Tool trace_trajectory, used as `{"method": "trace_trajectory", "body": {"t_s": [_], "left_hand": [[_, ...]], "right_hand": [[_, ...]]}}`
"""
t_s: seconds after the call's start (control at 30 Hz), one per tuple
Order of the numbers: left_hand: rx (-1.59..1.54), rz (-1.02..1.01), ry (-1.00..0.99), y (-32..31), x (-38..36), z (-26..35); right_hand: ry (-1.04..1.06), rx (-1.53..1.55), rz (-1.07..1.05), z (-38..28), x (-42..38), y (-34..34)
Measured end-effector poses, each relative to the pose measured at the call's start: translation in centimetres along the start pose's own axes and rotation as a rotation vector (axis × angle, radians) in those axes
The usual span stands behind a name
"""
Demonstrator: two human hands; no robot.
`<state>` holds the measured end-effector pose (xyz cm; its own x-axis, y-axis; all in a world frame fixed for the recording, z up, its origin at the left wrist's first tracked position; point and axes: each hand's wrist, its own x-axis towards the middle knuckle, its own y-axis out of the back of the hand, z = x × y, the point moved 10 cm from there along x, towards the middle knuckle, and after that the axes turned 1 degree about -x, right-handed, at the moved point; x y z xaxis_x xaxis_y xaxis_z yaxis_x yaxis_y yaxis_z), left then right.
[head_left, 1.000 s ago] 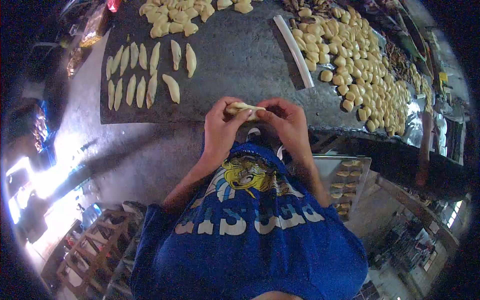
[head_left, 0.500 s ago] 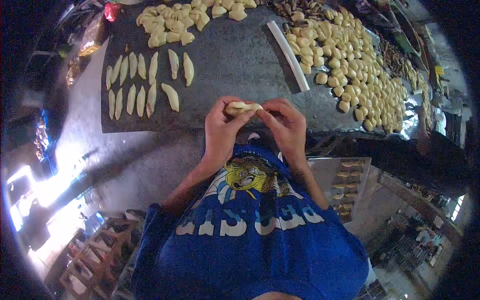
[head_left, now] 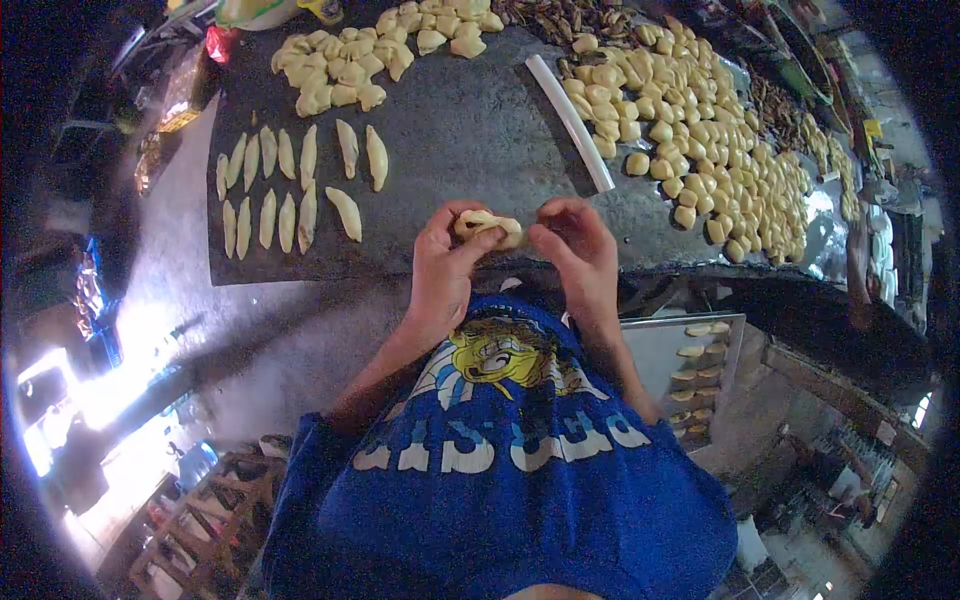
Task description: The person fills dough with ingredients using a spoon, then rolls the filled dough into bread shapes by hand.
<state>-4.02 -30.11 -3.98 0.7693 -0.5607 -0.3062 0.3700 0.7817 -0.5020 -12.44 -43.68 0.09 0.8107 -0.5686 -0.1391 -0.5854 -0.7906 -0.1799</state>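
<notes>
A folded piece of pale dough (head_left: pixel 512 232) is in my left hand (head_left: pixel 442 262), just above the near edge of the dark worktop. My left thumb presses across its front, with the fingers behind it. My right hand (head_left: pixel 582 250) is just off the dough's right end. Its fingers are curled, the thumb stands a little apart from them, and nothing shows between them. Ahead and to the left, long tapered dough pieces (head_left: pixel 308 155) lie in two rows on the dark worktop (head_left: pixel 460 130).
A cluster of dough lumps (head_left: pixel 345 70) sits at the back left. Many small rounded dough pieces (head_left: pixel 690 150) cover the right side, beside a white rod (head_left: pixel 570 125). Below right stands a tray (head_left: pixel 735 365) with shaped pieces. Dark brown scraps (head_left: pixel 565 20) lie at the back.
My right hand has come away from the dough and moved slightly right. The dough stays in my left hand, now looking more folded. The view has tilted slightly.
</notes>
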Motion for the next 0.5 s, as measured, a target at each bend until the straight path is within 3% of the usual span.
{"method": "trace_trajectory", "body": {"t_s": [0.03,0.13,0.43,0.5], "left_hand": [[-0.004,-0.002,0.006,0.0,0.0,0.2],[-0.01,-0.019,-0.012,0.1,0.0,0.4],[-0.092,-0.049,0.078,0.5,-0.3,-0.6],[-0.103,-0.033,0.104,0.6,-0.5,-0.5]], "right_hand": [[-0.064,0.102,0.042,0.2,-0.1,0.0],[0.006,-0.054,-0.09,0.5,-0.1,-1.3],[0.164,-0.427,-0.133,0.1,0.0,-1.8],[0.038,-0.132,-0.06,0.3,-0.5,-1.9]]}}
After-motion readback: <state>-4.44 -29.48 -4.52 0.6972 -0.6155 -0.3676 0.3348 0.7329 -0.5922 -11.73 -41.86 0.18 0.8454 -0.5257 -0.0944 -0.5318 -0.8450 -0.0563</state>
